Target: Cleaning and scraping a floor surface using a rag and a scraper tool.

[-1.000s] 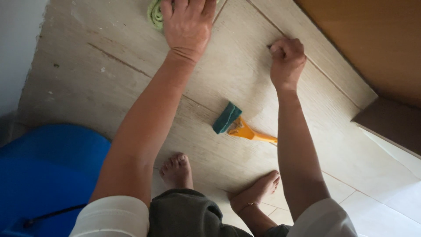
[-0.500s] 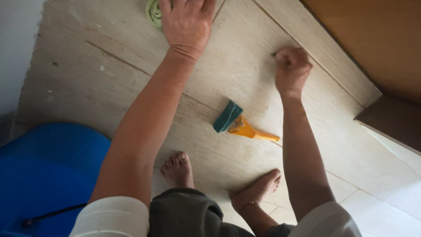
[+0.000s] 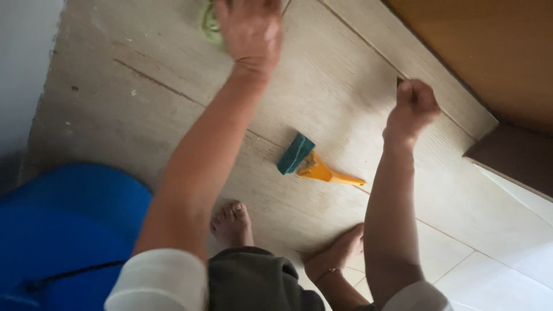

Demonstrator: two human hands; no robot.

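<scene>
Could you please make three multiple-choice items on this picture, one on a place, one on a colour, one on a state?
1. Where does the scraper lie?
A. on the floor between the two arms
B. on the blue tub
C. in the left hand

2. What colour is the scraper's handle?
A. red
B. orange-yellow
C. white

3. How is the right hand held?
A. flat, fingers spread
B. closed in a fist around something small and dark
C. gripping the scraper

Answers:
1 A, it rests on the pale floor, touched by neither hand.
2 B, the handle is orange-yellow, with a green pad at its head.
3 B, the fist is closed and a dark tip shows above it; the left hand presses on a green cloth.
</scene>
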